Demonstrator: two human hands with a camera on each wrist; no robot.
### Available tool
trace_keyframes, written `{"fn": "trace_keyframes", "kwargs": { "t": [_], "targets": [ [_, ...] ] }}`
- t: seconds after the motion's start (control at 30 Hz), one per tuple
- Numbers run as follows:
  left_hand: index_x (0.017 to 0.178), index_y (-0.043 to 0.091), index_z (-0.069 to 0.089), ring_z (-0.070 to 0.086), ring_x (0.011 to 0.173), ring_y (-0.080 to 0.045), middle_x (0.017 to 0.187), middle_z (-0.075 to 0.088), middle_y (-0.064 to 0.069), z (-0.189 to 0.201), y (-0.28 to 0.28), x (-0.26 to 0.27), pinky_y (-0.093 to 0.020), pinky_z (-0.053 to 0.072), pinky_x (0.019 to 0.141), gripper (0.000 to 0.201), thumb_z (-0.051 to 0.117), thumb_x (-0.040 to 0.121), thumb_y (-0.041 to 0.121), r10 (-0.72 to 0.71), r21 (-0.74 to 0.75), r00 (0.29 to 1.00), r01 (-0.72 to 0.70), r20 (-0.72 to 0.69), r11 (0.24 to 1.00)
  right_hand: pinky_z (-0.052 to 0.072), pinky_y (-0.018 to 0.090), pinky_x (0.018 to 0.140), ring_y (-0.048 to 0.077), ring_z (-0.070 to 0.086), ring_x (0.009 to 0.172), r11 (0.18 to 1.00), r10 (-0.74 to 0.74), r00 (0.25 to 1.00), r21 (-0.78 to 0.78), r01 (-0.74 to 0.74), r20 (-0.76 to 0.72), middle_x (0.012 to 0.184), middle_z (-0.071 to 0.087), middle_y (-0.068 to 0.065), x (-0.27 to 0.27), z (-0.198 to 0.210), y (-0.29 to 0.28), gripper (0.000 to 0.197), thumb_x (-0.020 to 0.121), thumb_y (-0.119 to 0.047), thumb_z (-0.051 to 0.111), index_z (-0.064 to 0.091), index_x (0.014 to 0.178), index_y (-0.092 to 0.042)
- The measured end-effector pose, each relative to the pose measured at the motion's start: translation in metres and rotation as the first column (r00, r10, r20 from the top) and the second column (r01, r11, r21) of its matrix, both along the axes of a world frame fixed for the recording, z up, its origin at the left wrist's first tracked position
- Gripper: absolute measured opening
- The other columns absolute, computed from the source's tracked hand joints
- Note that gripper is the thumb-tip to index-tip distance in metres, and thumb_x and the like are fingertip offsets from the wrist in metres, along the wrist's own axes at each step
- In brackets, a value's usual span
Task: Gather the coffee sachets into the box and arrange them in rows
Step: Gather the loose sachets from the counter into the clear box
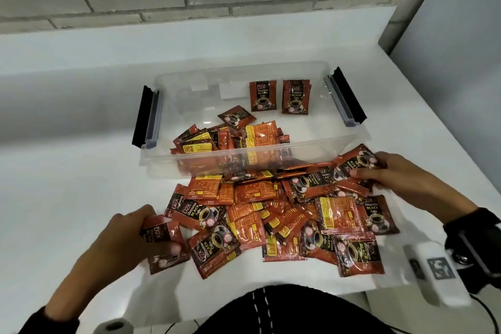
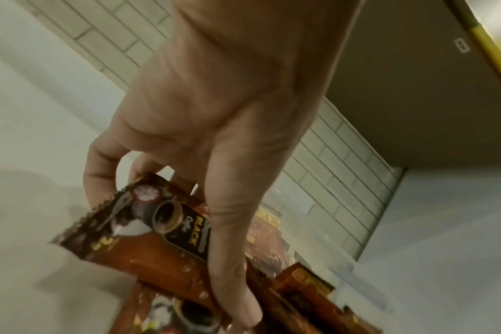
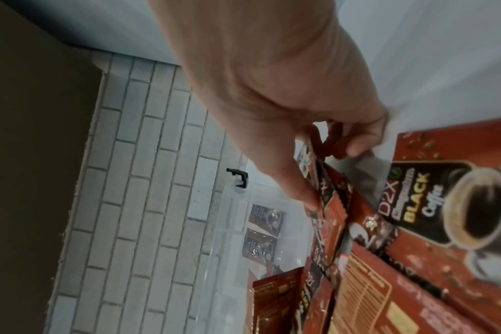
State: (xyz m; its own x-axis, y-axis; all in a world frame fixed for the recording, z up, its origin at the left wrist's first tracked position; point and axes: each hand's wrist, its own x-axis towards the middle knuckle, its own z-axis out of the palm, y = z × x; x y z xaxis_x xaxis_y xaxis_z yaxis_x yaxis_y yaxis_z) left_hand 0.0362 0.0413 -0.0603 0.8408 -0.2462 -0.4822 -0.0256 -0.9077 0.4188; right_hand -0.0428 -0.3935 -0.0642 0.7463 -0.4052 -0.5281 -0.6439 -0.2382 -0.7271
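**A:** Your left hand (image 1: 127, 236) is curled round a small stack of sachets (image 1: 165, 247) at the near left of the heap, thumb on top; the front one reads "D2X" and, from the wrist view, "BLACK Coffee" beside a printed cup.

**B:** And your right hand (image 1: 379, 171)?

**A:** It pinches a few sachets (image 1: 352, 168) at the heap's far right corner, fingers closed on their edges.

**B:** What does the loose pile (image 1: 284, 214) look like?

**A:** Flat red-brown squares lying at every angle on the white table (image 1: 67, 184), some face up with "D2X BLACK Coffee", some showing orange backs with yellow labels too small to read.

**B:** Beyond that?

**A:** Your clear box (image 1: 162, 160) runs left to right, black latches at both ends. More sachets (image 1: 230, 138) are jumbled against its near wall. Two standing sachets (image 1: 279, 96) lean upright on the far wall, side by side, print right way up.
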Motion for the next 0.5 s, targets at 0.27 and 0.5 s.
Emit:
{"fn": "trace_keyframes", "kwargs": {
  "t": [0.27, 0.5],
  "targets": [
    [0.075, 0.018, 0.07, 0.062, 0.064, -0.014, 0.07, 0.069, -0.008, 0.026, 0.014, 0.018, -0.029, 0.04, 0.065, 0.07, 0.069, 0.044, 0.081, 0.099, -0.36, 0.972, -0.172, -0.212, 0.917, 0.048, 0.031, 0.085, 0.021, 0.068, 0.097, 0.949, -0.238, 0.957, 0.25, 0.193, 0.164, 0.11, 0.069, 0.011, -0.025, 0.02, -0.023, 0.033, 0.081, -0.01, 0.064, 0.058, 0.113, -0.008],
    [0.087, 0.021, 0.076, 0.07, 0.088, -0.024, 0.085, 0.075, -0.003, 0.021, -0.004, 0.022, -0.039, 0.048, 0.088, 0.072, 0.066, 0.04, 0.076, 0.109, -0.386, 0.951, -0.22, -0.288, 0.896, 0.054, 0.034, 0.083, 0.024, 0.068, 0.099, 0.968, 0.043, 0.999, 0.246, -0.05, 0.03, 0.101, 0.073, 0.009, -0.075, 0.021, -0.008, 0.076, 0.046, -0.046, 0.089, 0.067, 0.109, -0.009]
  ]
}}
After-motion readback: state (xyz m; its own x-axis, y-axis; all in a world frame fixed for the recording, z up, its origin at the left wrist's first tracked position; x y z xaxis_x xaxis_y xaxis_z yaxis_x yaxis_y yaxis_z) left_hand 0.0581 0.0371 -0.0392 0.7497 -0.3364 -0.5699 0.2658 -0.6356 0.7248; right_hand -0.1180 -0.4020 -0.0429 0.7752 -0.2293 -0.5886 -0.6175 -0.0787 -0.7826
